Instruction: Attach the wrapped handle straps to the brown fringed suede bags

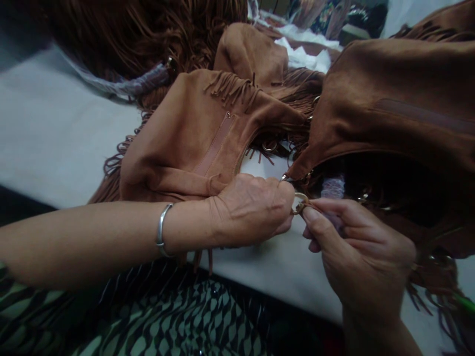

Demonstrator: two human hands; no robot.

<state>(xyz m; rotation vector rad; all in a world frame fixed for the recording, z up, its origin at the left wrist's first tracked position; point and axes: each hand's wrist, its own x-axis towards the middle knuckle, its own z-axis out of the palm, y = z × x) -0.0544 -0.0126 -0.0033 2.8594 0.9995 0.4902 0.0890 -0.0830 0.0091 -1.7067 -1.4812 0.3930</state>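
My left hand is closed in a pinch at a small gold metal ring, a silver bangle on its wrist. From the other side my right hand pinches the same ring, fingers curled. The ring hangs at the corner of a brown suede fringed bag lying on the right. A second brown suede bag with a zip pocket and fringe lies just behind my left hand.
Both bags rest on a pale grey table. More brown fringe is heaped at the back left. White paper and dark items lie at the back. My patterned green and black clothing fills the near edge.
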